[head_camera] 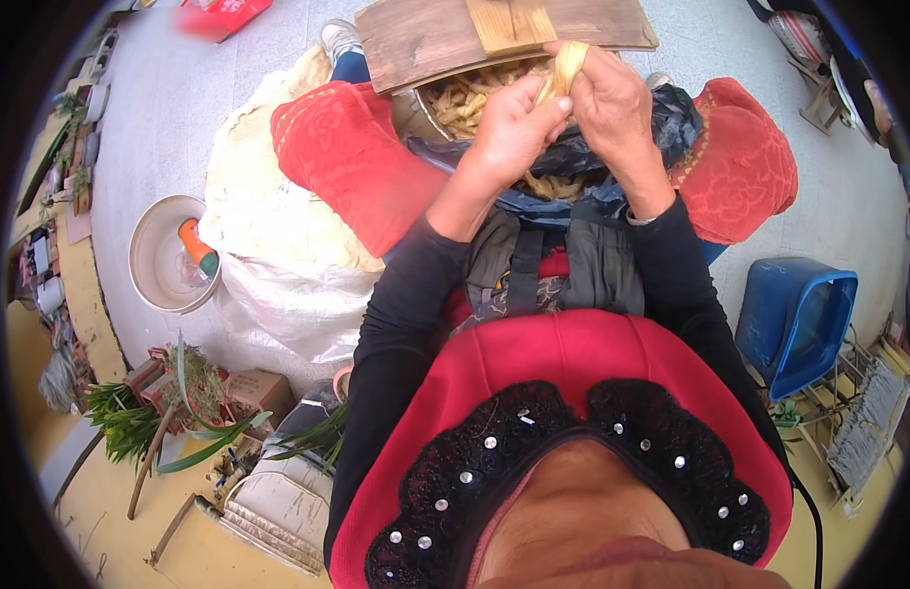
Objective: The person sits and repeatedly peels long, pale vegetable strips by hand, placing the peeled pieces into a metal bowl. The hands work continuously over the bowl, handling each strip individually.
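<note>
My left hand (519,127) and my right hand (613,99) meet over a container between my knees. Both grip a looped bundle of pale yellow strands (570,65); the loop passes around the fingers of my right hand. Below them, a round metal container (418,118) holds many twisted, yellowish bundles (458,103). A wooden board (418,46) with a lighter wooden piece (508,26) lies across its far side. Nearer my body, a dark plastic bag (672,121) holds more yellowish strands (554,185), partly hidden by my wrists.
Red cloths cover my left knee (344,154) and right knee (742,162). A white sack (300,294) and a white bucket (149,254) are at left. A blue plastic bin (764,324) lies at right. Potted plants (123,420) stand lower left; another person's hand (878,110) shows far right.
</note>
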`<state>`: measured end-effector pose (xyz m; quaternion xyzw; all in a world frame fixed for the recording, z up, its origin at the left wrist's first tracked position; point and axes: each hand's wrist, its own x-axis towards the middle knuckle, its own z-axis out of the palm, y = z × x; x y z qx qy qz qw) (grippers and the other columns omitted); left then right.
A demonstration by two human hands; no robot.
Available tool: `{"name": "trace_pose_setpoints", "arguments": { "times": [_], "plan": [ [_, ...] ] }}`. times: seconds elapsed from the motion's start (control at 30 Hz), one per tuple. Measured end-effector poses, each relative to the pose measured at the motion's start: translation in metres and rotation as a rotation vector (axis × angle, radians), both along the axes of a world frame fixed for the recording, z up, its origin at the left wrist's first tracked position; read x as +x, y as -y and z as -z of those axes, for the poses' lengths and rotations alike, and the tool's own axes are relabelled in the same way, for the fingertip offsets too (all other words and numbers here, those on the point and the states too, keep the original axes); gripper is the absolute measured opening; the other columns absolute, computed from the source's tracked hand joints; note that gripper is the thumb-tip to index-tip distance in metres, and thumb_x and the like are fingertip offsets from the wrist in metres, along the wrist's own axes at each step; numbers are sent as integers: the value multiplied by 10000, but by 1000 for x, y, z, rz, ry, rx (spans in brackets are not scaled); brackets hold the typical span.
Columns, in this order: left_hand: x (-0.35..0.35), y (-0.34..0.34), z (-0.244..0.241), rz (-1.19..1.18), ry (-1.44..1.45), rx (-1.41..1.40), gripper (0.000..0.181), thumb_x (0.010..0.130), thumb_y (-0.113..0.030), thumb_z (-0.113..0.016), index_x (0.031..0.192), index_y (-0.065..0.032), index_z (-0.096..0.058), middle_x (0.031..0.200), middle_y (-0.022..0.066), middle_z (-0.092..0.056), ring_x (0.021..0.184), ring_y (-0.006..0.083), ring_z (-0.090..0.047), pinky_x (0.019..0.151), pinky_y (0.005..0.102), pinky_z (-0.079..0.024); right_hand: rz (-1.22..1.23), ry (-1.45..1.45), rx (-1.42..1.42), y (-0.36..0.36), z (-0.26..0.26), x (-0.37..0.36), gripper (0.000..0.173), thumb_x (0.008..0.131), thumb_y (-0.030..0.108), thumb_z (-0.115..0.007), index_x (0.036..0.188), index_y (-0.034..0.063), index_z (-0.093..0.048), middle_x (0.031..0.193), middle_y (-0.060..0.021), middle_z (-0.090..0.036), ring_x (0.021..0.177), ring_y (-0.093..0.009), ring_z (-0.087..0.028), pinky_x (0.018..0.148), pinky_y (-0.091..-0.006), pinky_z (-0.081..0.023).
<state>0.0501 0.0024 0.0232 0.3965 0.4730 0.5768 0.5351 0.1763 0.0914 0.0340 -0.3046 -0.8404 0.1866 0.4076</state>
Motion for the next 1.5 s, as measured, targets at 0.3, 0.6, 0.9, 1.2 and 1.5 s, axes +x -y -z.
{"name": "trace_pose_setpoints", "arguments": {
  "times": [0.3,0.6,0.9,1.2,1.5],
  "plan": [
    [8,29,9,-284,-1045,385,337,802,14,-645,1134,-38,-613,949,139,-661,836,347,-656,729,384,-534,-382,-346,-1323,32,47,29,256,988,224,-551,1060,6,-663,1019,-32,-672,1004,-152,-629,831,-327,-507],
    [6,30,-18,-105,-765,227,350,865,-100,-602,1193,23,-579,1095,216,-632,1007,358,-632,832,360,-509,-431,-547,-1263,38,43,20,180,932,77,-551,1040,-15,-662,1204,-73,-610,1050,-165,-599,915,-299,-469],
    [11,5,11,-256,-211,-10,206,968,-153,-480,1040,-15,-614,763,104,-639,627,148,-600,565,269,-483,-150,-225,-246,39,14,8,125,843,15,-614,939,-47,-665,1146,-133,-612,1042,-260,-600,905,-332,-464],
    [4,71,25,-114,-476,-164,153,965,-130,-573,1020,1,-629,718,40,-600,632,134,-565,567,273,-446,-230,-718,-968,-35,38,58,292,982,184,-549,1205,0,-583,1088,-68,-633,975,-144,-607,873,-277,-478],
    [-4,41,-1,-212,-1048,325,190,844,-76,-676,1024,-27,-638,888,143,-649,807,339,-643,691,375,-516,-425,36,-956,8,8,52,262,946,228,-619,1091,15,-668,852,2,-640,733,-65,-571,677,-243,-490]
  ]
}}
